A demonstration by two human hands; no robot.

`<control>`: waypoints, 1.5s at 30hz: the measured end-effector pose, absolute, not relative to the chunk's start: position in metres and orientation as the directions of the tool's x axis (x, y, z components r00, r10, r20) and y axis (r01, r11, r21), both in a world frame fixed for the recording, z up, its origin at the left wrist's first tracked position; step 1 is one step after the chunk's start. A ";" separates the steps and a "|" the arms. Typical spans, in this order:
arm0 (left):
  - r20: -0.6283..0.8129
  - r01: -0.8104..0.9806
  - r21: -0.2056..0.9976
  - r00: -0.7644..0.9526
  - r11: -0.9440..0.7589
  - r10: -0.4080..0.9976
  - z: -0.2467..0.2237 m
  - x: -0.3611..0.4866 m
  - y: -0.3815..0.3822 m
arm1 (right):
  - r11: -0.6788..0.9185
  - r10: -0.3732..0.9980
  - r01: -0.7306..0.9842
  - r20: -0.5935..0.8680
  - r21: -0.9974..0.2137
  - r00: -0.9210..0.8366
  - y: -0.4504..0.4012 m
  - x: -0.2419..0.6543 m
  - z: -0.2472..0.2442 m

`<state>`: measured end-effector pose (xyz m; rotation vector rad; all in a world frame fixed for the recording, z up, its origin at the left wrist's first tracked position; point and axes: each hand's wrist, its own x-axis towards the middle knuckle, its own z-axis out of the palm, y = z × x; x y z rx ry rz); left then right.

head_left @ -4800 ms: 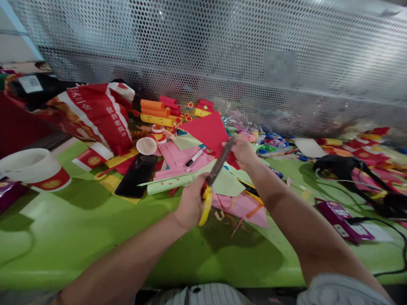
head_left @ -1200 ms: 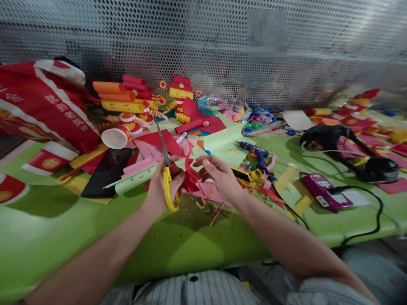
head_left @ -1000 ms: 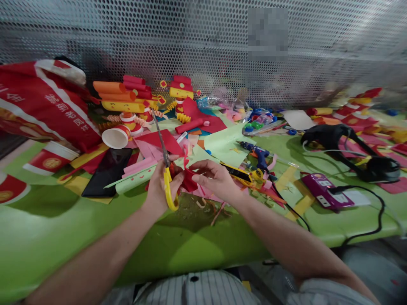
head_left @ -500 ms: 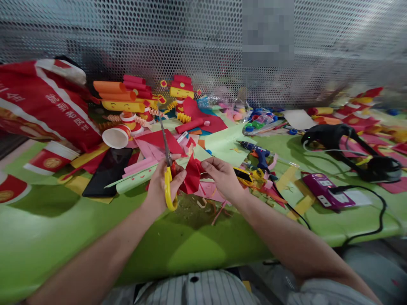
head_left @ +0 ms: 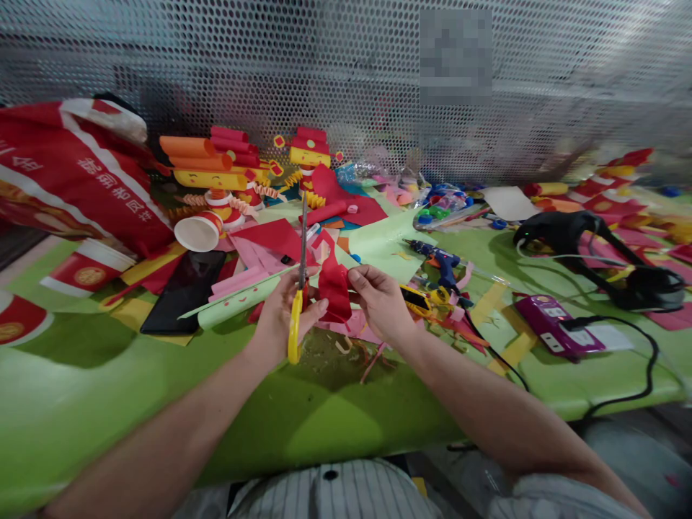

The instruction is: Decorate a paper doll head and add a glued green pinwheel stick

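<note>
My left hand point(head_left: 281, 317) is closed around a pair of scissors point(head_left: 297, 321) with yellow handles; the blades stand upright, pointing away from me. A creased piece of red paper point(head_left: 335, 288) sits between my hands, and my right hand point(head_left: 386, 306) pinches its right edge between thumb and fingers. The left thumb lies near the paper's left side; whether it touches is hard to tell. Beneath my hands are pink paper point(head_left: 367, 330) and small paper scraps point(head_left: 373, 364). Left of them lies a rolled light-green paper point(head_left: 235, 306).
Behind stand paper-cup figures point(head_left: 208, 180). At left are a red bag point(head_left: 81, 180), a phone point(head_left: 184, 295) and paper cups point(head_left: 89, 267). At right are a blue glue gun point(head_left: 440, 259), a yellow cutter point(head_left: 416, 299), a purple power strip point(head_left: 556, 328) with a cord, and a black headset point(head_left: 567, 238).
My left hand and the scissors have moved slightly right, and the blades have swung more upright. The red paper has turned and shifted a little right. My right hand stays nearly in place.
</note>
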<state>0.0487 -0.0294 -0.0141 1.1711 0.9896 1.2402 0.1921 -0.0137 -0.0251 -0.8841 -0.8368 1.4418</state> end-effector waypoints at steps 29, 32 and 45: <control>0.101 -0.115 0.990 0.139 -0.085 0.985 -0.014 0.049 -0.034 | -0.048 0.989 -0.028 -0.044 -0.998 -0.143 -0.015 0.194 -0.031; 0.119 -0.140 0.985 0.135 -0.100 0.984 -0.012 0.047 -0.032 | -0.025 0.995 -0.145 -0.011 -0.989 -0.101 -0.017 0.192 -0.025; 0.103 -0.146 0.985 0.035 -0.097 0.994 -0.019 0.049 -0.028 | 0.189 0.982 0.214 0.188 -0.958 -0.026 -0.024 0.188 -0.034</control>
